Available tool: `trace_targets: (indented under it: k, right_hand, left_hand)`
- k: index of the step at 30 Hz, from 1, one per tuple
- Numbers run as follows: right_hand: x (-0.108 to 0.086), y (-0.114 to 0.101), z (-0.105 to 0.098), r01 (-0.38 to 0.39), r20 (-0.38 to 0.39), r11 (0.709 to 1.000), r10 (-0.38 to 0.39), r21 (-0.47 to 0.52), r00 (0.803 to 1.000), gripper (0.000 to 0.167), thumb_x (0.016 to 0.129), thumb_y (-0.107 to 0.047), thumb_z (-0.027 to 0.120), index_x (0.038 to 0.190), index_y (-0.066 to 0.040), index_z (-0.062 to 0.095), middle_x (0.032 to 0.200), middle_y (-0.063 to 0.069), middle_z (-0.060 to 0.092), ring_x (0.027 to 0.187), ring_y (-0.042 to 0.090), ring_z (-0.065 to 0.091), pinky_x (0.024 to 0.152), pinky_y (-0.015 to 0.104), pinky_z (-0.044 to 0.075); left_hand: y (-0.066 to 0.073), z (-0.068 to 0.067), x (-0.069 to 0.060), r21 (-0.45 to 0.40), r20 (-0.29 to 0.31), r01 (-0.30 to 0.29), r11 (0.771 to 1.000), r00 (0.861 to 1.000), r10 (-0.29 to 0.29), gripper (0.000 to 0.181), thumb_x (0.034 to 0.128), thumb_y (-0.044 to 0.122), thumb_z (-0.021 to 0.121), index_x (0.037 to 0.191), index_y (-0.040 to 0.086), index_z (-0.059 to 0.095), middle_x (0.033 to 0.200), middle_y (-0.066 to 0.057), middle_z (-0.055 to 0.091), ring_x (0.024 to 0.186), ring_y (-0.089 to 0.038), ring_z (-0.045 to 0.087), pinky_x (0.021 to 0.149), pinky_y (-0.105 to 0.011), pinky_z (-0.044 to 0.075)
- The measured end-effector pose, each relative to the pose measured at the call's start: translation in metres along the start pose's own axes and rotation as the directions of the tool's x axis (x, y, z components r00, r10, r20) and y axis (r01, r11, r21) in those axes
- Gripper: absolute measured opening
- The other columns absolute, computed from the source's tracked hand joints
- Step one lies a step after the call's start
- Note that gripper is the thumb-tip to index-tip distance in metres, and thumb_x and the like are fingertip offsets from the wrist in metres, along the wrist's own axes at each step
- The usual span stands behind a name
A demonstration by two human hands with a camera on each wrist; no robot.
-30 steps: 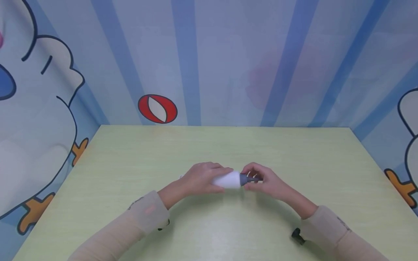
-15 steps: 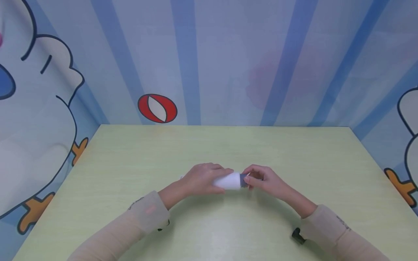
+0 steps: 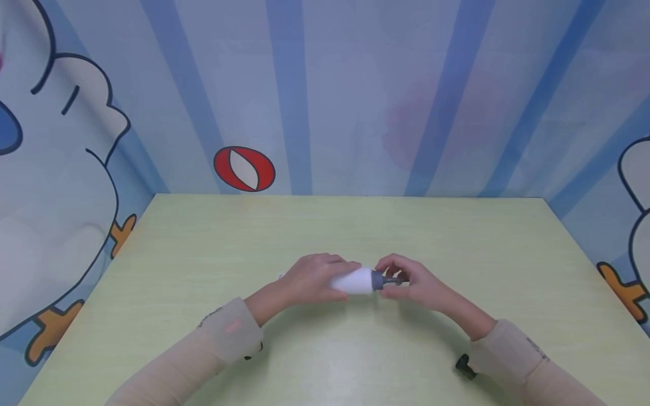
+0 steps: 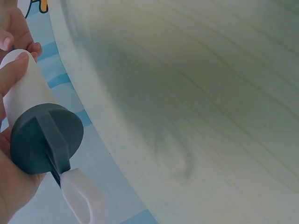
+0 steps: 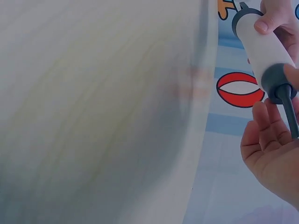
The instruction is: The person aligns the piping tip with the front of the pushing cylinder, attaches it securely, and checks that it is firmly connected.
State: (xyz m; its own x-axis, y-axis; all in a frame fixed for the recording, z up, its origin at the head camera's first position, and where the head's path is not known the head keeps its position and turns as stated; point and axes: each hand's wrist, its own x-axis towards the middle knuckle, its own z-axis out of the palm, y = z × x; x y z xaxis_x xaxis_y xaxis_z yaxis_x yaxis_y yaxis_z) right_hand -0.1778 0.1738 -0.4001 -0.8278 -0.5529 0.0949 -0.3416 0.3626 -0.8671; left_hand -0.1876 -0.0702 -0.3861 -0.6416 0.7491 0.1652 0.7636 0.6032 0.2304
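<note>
My left hand [image 3: 315,277] grips a white tube [image 3: 355,281] from above, and the tube lies roughly level over the table. On its right end sits a dark grey tapered cap [image 3: 377,280] with a thin grey spout [image 3: 395,280]. My right hand [image 3: 413,285] holds this cap with thumb and fingertips, while the spout points into the palm. In the left wrist view the other end shows a round dark grey cap [image 4: 29,140] with a raised bar and a white loop [image 4: 79,191]. The right wrist view shows the thumb on the tapered cap.
Under both hands lies a pale yellow-green table [image 3: 335,355]. Behind it stands a wall [image 3: 345,113] with blue stripes and a printed red and white ball [image 3: 244,168]. Cartoon prints cover the side walls. A small black piece [image 3: 465,366] hangs under the right sleeve.
Half a second ago my right thumb lay across the grey cap and hid the spout. It has since swung down, and the spout shows again. The left hand stays on the tube.
</note>
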Motion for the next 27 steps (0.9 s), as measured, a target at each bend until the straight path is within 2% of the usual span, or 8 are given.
trace_targets:
  k: [3, 7, 11, 14, 18, 22, 24, 27]
  right_hand:
    - [-0.0005, 0.0003, 0.0007, 0.007, 0.002, 1.000, -0.007, 0.018, 1.000, 0.025, 0.078, -0.010, 0.066, 0.099, -0.006, 0.055, 0.090, 0.009, 0.055, 0.078, 0.018, 0.051, 0.066, 0.025, 0.046]
    - [-0.0007, 0.0007, 0.0003, -0.014, -0.002, 0.998, 0.014, 0.060, 1.000, 0.020, 0.082, -0.011, 0.061, 0.099, -0.004, 0.055, 0.087, 0.011, 0.057, 0.074, 0.014, 0.052, 0.063, 0.026, 0.047]
    - [-0.0004, 0.0003, -0.0007, -0.062, 0.017, 0.993, 0.061, 0.096, 0.998, 0.022, 0.087, -0.016, 0.054, 0.104, -0.001, 0.053, 0.085, 0.016, 0.062, 0.073, 0.022, 0.059, 0.065, 0.032, 0.049]
    - [-0.0003, 0.0000, -0.0014, -0.081, 0.015, 0.992, 0.080, 0.095, 0.997, 0.029, 0.087, -0.018, 0.056, 0.109, 0.001, 0.050, 0.090, 0.019, 0.064, 0.077, 0.026, 0.061, 0.069, 0.033, 0.050]
    - [-0.0006, 0.0001, -0.0009, -0.039, -0.002, 0.999, 0.039, 0.033, 0.999, 0.034, 0.079, -0.013, 0.065, 0.109, -0.003, 0.051, 0.098, 0.014, 0.060, 0.083, 0.022, 0.057, 0.071, 0.028, 0.048]
    - [-0.0008, 0.0008, 0.0009, 0.022, -0.003, 0.999, -0.022, -0.023, 1.000, 0.028, 0.076, -0.009, 0.067, 0.100, -0.006, 0.055, 0.092, 0.007, 0.056, 0.079, 0.017, 0.051, 0.067, 0.025, 0.044]
    - [-0.0009, 0.0009, 0.0015, 0.030, -0.007, 0.999, -0.030, -0.028, 1.000, 0.024, 0.076, -0.009, 0.067, 0.097, -0.006, 0.056, 0.088, 0.006, 0.056, 0.076, 0.014, 0.050, 0.064, 0.024, 0.044]
    - [-0.0012, 0.0000, 0.0016, -0.002, -0.012, 1.000, 0.002, -0.006, 1.000, 0.023, 0.077, -0.011, 0.067, 0.096, -0.005, 0.057, 0.087, 0.007, 0.057, 0.073, 0.012, 0.050, 0.062, 0.023, 0.045]
  left_hand:
    - [0.0002, 0.0006, 0.0004, -0.008, -0.006, -0.021, 1.000, 1.000, 0.021, 0.054, 0.0718, 0.038, 0.070, 0.121, 0.020, 0.054, 0.108, 0.000, 0.062, 0.093, -0.014, 0.059, 0.073, -0.030, 0.048]
    - [0.0008, 0.0008, 0.0002, 0.005, -0.008, -0.029, 1.000, 1.000, 0.029, 0.054, 0.0721, 0.038, 0.070, 0.121, 0.020, 0.054, 0.108, 0.000, 0.062, 0.093, -0.014, 0.059, 0.072, -0.029, 0.048]
    - [0.0010, 0.0010, 0.0002, 0.023, -0.010, -0.034, 0.999, 0.999, 0.034, 0.055, 0.0724, 0.040, 0.069, 0.121, 0.021, 0.054, 0.108, 0.000, 0.062, 0.093, -0.015, 0.059, 0.072, -0.029, 0.048]
    - [0.0010, 0.0008, 0.0002, 0.026, -0.006, -0.029, 0.999, 1.000, 0.029, 0.055, 0.0725, 0.040, 0.069, 0.122, 0.021, 0.053, 0.109, 0.000, 0.062, 0.094, -0.014, 0.059, 0.072, -0.029, 0.048]
    - [0.0009, 0.0006, -0.0001, 0.006, 0.008, -0.007, 1.000, 1.000, 0.007, 0.056, 0.0726, 0.039, 0.069, 0.123, 0.022, 0.053, 0.110, 0.001, 0.062, 0.095, -0.014, 0.059, 0.074, -0.030, 0.048]
    - [0.0010, 0.0007, -0.0002, 0.001, 0.008, -0.014, 1.000, 1.000, 0.014, 0.055, 0.0725, 0.039, 0.069, 0.122, 0.021, 0.053, 0.109, 0.001, 0.062, 0.095, -0.014, 0.059, 0.074, -0.029, 0.048]
    - [0.0015, 0.0005, -0.0003, 0.008, 0.003, -0.027, 1.000, 1.000, 0.026, 0.054, 0.0725, 0.039, 0.069, 0.121, 0.020, 0.054, 0.108, 0.000, 0.062, 0.094, -0.014, 0.059, 0.074, -0.029, 0.048]
    - [0.0027, 0.0002, -0.0001, 0.022, 0.009, -0.035, 0.999, 0.999, 0.035, 0.054, 0.0730, 0.040, 0.068, 0.122, 0.020, 0.054, 0.108, -0.001, 0.062, 0.094, -0.014, 0.059, 0.073, -0.029, 0.048]
